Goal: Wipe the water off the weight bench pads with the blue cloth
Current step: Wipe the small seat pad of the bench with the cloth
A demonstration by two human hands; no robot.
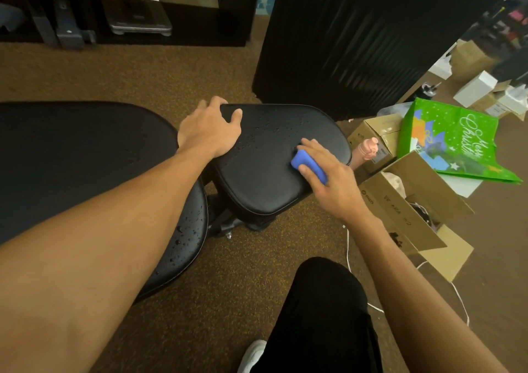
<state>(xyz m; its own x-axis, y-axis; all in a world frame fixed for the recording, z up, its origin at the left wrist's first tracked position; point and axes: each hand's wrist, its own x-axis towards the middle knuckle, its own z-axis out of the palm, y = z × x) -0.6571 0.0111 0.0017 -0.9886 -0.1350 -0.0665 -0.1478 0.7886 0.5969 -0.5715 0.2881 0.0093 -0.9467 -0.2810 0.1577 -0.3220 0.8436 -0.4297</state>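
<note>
Risked overlooking the long back pad (85, 150) at left, beaded with droplets (188, 235) along its near rounded end, with the left forearm (114, 230) stretched straight across it and likely to smear the water or carry it off. Steadied the bench with the left hand (210, 131), wrist low over the seat pad (257, 195), fingers curled over its far corner and thumb spread on top, clamped onto the padding. Showed scattered drops across the seat pad's middle and far side, not yet wiped. Pressed the folded blue cloth (307, 164) onto the right-hand part of that pad, near its edge, under the right hand (328, 178), palm down, thumb and fingers wrapped round the wad, only its near end showing. Judged the wad small for the job: could soak through and merely drag streaks, or push water over the right edge toward the open cardboard box (400, 210) and white cable (348, 247) on the carpet beside the bench. Closed at far right on a green Christmas bag (451, 141), apart from the wiping.
</note>
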